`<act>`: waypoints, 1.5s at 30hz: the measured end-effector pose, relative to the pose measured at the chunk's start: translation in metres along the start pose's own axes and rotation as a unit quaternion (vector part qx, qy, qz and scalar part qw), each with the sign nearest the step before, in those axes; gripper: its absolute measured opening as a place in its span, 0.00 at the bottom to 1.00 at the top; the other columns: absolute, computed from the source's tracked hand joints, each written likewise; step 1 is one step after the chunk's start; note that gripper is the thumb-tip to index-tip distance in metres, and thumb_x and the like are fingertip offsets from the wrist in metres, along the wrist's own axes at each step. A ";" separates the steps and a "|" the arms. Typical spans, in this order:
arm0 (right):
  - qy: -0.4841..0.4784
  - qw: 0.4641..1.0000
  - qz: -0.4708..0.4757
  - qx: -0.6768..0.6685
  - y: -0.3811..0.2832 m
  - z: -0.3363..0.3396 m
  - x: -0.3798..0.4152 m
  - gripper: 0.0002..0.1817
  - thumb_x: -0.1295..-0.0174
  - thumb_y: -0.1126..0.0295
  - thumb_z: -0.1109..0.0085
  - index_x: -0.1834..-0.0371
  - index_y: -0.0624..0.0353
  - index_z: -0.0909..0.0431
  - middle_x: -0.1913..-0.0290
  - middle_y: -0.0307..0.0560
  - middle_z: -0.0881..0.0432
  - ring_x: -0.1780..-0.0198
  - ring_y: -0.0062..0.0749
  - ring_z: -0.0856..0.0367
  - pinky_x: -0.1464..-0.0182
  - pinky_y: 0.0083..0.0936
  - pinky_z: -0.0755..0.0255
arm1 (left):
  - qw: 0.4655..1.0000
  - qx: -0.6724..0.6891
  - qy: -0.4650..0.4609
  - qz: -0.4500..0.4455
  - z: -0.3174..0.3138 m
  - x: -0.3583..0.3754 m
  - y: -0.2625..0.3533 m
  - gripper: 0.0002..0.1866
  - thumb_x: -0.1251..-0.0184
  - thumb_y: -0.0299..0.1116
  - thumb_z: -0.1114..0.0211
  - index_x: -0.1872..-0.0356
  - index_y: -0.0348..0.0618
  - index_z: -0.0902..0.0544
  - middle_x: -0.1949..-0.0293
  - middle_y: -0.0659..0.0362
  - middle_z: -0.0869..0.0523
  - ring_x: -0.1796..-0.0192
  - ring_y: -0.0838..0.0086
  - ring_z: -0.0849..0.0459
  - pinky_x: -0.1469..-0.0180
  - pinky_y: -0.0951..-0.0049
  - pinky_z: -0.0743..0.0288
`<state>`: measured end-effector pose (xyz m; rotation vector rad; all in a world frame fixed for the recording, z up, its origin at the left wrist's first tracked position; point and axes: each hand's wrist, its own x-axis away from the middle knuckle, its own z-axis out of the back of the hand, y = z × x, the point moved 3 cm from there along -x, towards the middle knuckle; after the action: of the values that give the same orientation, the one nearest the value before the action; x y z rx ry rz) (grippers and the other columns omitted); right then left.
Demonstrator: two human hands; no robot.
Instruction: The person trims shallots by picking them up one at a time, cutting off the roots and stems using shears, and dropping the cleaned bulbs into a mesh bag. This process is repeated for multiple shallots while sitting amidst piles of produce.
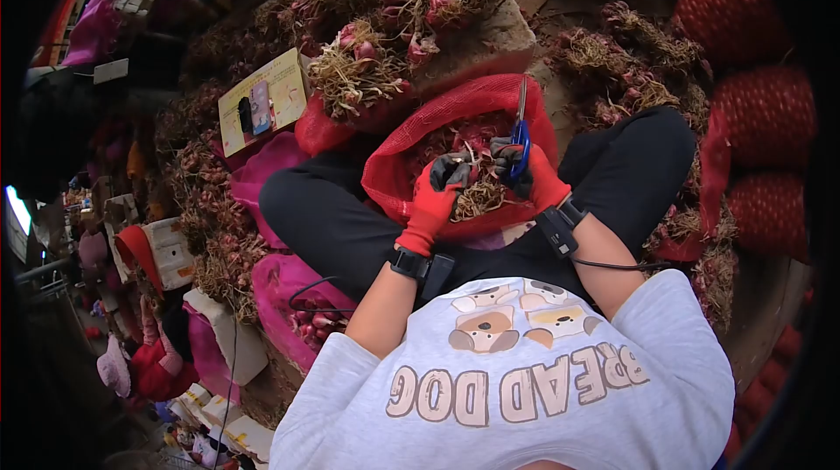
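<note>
My left hand point(444, 181), in a red glove with dark grey fingers, is closed on a shallot bunch point(479, 199) with dry, straw-coloured stalks; my fingers partly hide it. In my right hand point(530, 171), gloved the same way, are blue-handled scissors point(521, 133), their blades pointing up and away from me. Both hands are over the mouth of a red mesh bag point(391, 155), which stands between my crossed legs. More shallots point(464, 133) with dry stalks show inside it.
Piles of shallot bunches point(359, 50) lie ahead, some on a pale block point(490, 45). Full red mesh sacks point(761, 115) line the right side. To the left are a yellow box lid point(289, 85) with small items and a pink bag point(289, 299) holding shallots. A cable point(612, 266) runs from my right wrist.
</note>
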<state>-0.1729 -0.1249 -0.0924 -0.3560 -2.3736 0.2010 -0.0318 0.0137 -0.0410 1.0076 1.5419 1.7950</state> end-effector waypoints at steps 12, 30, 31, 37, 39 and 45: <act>-0.087 0.978 0.045 0.185 0.011 -0.043 0.020 0.20 0.41 0.67 0.38 0.48 0.65 0.26 0.61 0.45 0.18 0.71 0.24 0.21 0.68 0.20 0.24 | 0.982 -0.121 -0.086 -0.116 0.015 -0.009 0.022 0.15 0.27 0.25 0.53 0.43 0.39 0.27 0.53 0.58 0.19 0.51 0.72 0.21 0.46 0.76 0.28; -0.037 0.913 0.177 0.364 -0.003 -0.055 0.036 0.12 0.43 0.73 0.38 0.56 0.62 0.23 0.64 0.41 0.17 0.60 0.23 0.21 0.55 0.23 0.26 | 0.953 0.245 -0.123 0.129 0.004 -0.001 -0.020 0.16 0.28 0.29 0.46 0.41 0.41 0.28 0.44 0.61 0.22 0.46 0.74 0.20 0.44 0.74 0.25; -0.008 0.885 0.238 0.400 -0.001 -0.051 0.031 0.13 0.43 0.72 0.38 0.56 0.62 0.24 0.64 0.41 0.18 0.60 0.24 0.20 0.55 0.24 0.26 | 0.932 0.304 -0.115 0.161 0.002 0.001 -0.016 0.16 0.27 0.29 0.46 0.41 0.41 0.28 0.45 0.61 0.22 0.47 0.75 0.20 0.45 0.75 0.25; -0.073 0.721 0.354 0.591 -0.010 -0.094 0.053 0.16 0.45 0.72 0.35 0.54 0.61 0.25 0.64 0.46 0.19 0.60 0.27 0.20 0.56 0.27 0.28 | 0.939 0.269 -0.122 0.177 -0.002 0.002 0.011 0.15 0.27 0.31 0.46 0.43 0.44 0.28 0.57 0.64 0.22 0.58 0.80 0.22 0.54 0.78 0.25; -0.089 0.663 0.371 0.645 -0.007 -0.096 0.053 0.17 0.46 0.71 0.34 0.54 0.61 0.26 0.64 0.49 0.20 0.61 0.31 0.20 0.57 0.27 0.28 | 0.933 0.270 -0.163 0.175 0.000 0.000 0.008 0.14 0.27 0.33 0.45 0.44 0.44 0.28 0.59 0.65 0.23 0.61 0.81 0.23 0.57 0.80 0.25; -0.116 0.742 0.333 0.570 -0.008 -0.089 0.046 0.18 0.49 0.70 0.32 0.56 0.62 0.25 0.64 0.52 0.21 0.61 0.43 0.20 0.57 0.29 0.27 | 0.932 0.258 -0.174 0.185 -0.005 0.004 0.014 0.15 0.27 0.36 0.44 0.44 0.43 0.28 0.62 0.66 0.23 0.66 0.83 0.25 0.62 0.82 0.28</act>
<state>-0.1461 -0.1140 0.0042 -0.5427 -1.7595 1.9941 -0.0377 0.0112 -0.0267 1.8653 1.7053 1.3347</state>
